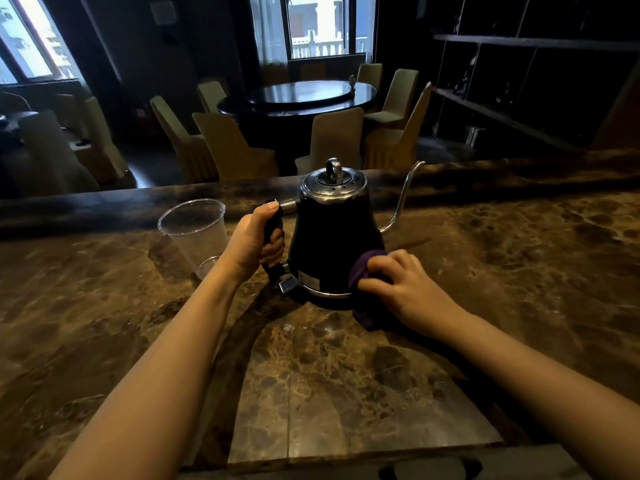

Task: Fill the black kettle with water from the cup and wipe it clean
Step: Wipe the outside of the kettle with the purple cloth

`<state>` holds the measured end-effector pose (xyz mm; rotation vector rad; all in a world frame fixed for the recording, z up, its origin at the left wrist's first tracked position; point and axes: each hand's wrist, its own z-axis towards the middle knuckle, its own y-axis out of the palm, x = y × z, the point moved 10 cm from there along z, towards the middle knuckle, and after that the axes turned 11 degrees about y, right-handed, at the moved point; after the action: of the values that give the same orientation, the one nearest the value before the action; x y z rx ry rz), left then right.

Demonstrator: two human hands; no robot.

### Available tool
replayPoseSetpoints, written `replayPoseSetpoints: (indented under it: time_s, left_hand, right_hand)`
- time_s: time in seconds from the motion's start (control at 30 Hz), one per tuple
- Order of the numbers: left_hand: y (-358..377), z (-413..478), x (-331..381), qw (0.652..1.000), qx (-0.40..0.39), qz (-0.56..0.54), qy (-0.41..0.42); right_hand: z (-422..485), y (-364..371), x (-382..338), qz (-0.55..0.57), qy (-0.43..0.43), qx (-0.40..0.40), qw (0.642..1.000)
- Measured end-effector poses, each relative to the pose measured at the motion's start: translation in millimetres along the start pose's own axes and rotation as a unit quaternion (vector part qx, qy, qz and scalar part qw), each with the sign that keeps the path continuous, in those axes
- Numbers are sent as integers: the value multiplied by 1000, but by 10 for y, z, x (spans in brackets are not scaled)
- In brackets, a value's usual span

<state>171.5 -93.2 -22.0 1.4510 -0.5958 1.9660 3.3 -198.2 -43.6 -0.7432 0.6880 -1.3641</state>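
A brown marbled desk (502,271) fills the lower frame. Beyond its far edge, at upper centre, a dark round dining table (298,98) stands ringed by cloth-covered chairs (228,147). Bright windows (322,26) show at the top centre and upper left. Dark shelving (536,81) lines the upper right.
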Motion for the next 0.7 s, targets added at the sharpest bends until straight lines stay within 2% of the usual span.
replayPoseSetpoints:
  time_s: [0.07, 0.17, 0.27, 0.37, 0.43, 0.5, 0.6, 0.7]
  left_hand:
    - [-33, -9, 17, 999, 43, 17, 8]
    - [-91, -42, 184, 983, 137, 107, 50]
    - [-172, 14, 563, 933, 220, 258, 118]
    - [-30, 274, 708, 872, 192, 444, 77]
    - [16, 385, 711, 838, 192, 507, 60]
    - [2, 441, 711, 838, 201, 502, 77]
    - [-63, 552, 655, 866, 164, 460, 105]
    - [-127, 645, 614, 892, 127, 418, 116]
  right_hand:
    - [-69, 51, 65, -24, 13, -40, 999]
    - [-85, -56, 283, 63, 143, -29, 987]
    - [-144, -144, 573, 161, 292, 25, 942]
    - [-239, -114, 799, 201, 414, 42, 887]
    - [-270, -87, 776, 190, 430, 30, 882]
    - [-277, -115, 658, 162, 398, 19, 903]
    - [-344, -151, 587, 121, 358, 3, 926]
    - [-440, -303, 705, 153, 404, 64, 899]
